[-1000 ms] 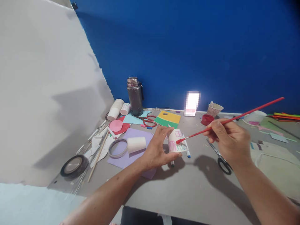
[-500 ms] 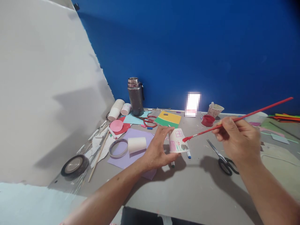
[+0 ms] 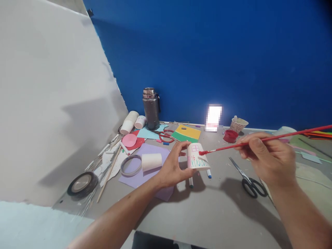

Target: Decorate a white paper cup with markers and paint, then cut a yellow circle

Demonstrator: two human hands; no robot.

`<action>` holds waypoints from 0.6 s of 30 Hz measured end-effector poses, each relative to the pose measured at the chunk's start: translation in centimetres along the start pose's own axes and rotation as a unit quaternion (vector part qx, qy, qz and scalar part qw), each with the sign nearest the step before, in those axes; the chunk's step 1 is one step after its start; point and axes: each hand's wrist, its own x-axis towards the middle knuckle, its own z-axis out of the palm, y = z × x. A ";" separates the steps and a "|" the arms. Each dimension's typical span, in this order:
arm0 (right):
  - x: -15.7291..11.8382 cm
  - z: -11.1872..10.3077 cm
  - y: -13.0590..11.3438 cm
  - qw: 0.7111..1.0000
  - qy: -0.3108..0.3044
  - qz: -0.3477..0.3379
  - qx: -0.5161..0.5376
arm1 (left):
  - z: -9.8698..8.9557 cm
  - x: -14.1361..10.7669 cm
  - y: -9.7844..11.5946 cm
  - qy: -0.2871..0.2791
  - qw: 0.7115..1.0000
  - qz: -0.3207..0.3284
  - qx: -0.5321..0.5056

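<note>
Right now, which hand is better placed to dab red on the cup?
Probably the right hand: it holds the red paintbrush, tip at the cup; the left hand is gripping that cup.

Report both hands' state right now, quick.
Left hand: closed on the decorated paper cup, gripped between thumb and fingers.
Right hand: closed on the red paintbrush, tip at the cup's side.

- Gripping inverted white paper cup (image 3: 195, 156) in left hand (image 3: 176, 163), marked with pink window (image 3: 195, 148) and blue-green strokes (image 3: 198, 163).
- Holding red paintbrush (image 3: 228, 147) in right hand (image 3: 269, 159), pointed at cup's side, contact unclear.
- Lying on table (image 3: 207, 216) near right wrist: black-handled scissors (image 3: 247, 180).
- Lying on purple sheet (image 3: 153, 149): second white cup (image 3: 152, 162), just beside grey ring (image 3: 131, 174).
- Standing at back: dark flask (image 3: 151, 112).
</note>
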 end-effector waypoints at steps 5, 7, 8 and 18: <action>-0.2 0.2 -0.2 1.000 -0.005 0.018 -0.014 | 0.1 0.1 0.4 -0.003 1.000 -0.007 -0.002; -0.3 0.2 -0.1 1.000 -0.004 0.013 -0.016 | 0.1 0.1 0.4 -0.001 1.000 -0.007 -0.002; -0.3 0.2 -0.1 1.000 -0.005 0.011 -0.018 | 0.1 0.0 0.4 0.000 1.000 -0.007 -0.002; -0.1 0.2 0.2 1.000 -0.005 0.000 -0.024 | 0.1 0.0 0.3 -0.001 1.000 -0.006 -0.005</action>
